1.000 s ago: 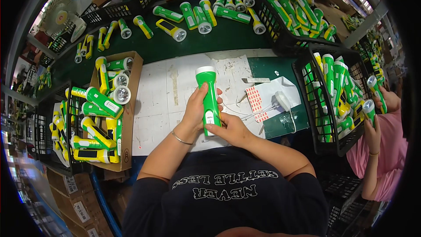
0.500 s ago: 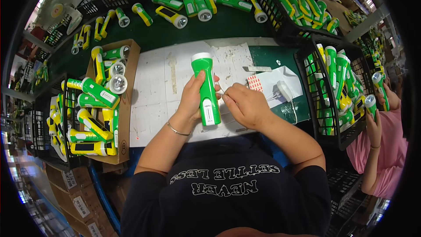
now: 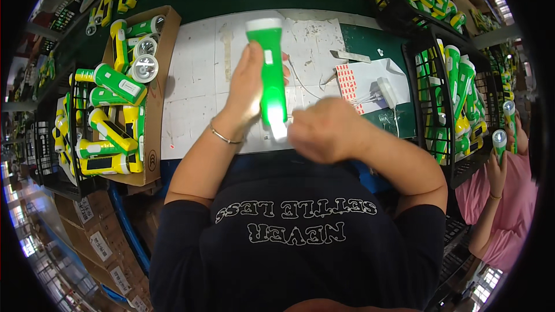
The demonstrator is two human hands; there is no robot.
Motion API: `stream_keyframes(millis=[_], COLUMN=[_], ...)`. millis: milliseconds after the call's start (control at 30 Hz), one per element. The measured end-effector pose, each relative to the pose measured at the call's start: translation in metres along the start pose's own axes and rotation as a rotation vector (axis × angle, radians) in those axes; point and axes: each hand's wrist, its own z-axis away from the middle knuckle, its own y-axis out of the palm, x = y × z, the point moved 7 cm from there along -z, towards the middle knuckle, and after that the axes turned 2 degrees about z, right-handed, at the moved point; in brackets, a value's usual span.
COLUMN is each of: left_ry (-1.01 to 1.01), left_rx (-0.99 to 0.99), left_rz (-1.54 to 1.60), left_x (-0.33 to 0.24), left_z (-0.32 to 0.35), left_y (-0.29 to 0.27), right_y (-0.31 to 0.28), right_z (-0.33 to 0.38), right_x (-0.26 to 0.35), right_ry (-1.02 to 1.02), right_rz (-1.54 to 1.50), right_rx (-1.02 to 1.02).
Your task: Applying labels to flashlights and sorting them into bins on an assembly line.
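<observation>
My left hand [image 3: 245,81] is wrapped around a green flashlight [image 3: 272,46] with a white head, held upright in the picture, head away from me. A bright white light shows at the flashlight's near end. Close beside that end, my right hand [image 3: 326,130] is curled closed and smeared by motion; whatever it may hold is hidden. A thin white cable [image 3: 303,85] curves over the table between the flashlight and my right hand. Near it lie a white plug-in charger [image 3: 386,92] and a sheet of red-marked stickers [image 3: 348,84].
An open cardboard box [image 3: 167,40] of green and yellow flashlights stands at left, beside a black crate. Another black crate [image 3: 457,167] of flashlights is at right. A blade-like metal strip [image 3: 354,56] lies near white paper. A co-worker in pink [image 3: 491,196] holds flashlights at far right.
The flashlight has moved up in the picture, and a bright light now shows at its near end. My right hand has moved toward that end. The whole view has shifted.
</observation>
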Motion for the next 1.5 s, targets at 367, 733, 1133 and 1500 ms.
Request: stream_keyframes(millis=[367,733,1133,1500], left_ry=[0.026,0.036,0.102,-0.083], left_rx=[0.059,0.23,0.313,0.19], left_rz=[0.036,-0.672,-1.539,-0.783], left_x=[-0.007,-0.017,-0.062,-0.001], left_z=[0.007,0.027,0.054,0.029], left_y=[0.008,0.014,-0.015,-0.023], right_y=[0.015,-0.013,-0.012,0.054], right_z=[-0.006,0.009,0.022,0.015], right_x=[-0.056,-0.11,-0.109,-0.139], right_ry=[0.644,0.793,0.729,0.963], right_rz=[-0.452,-0.614,-0.897,-0.033], right_rx=[-0.314,-0.223,-0.019,0.097])
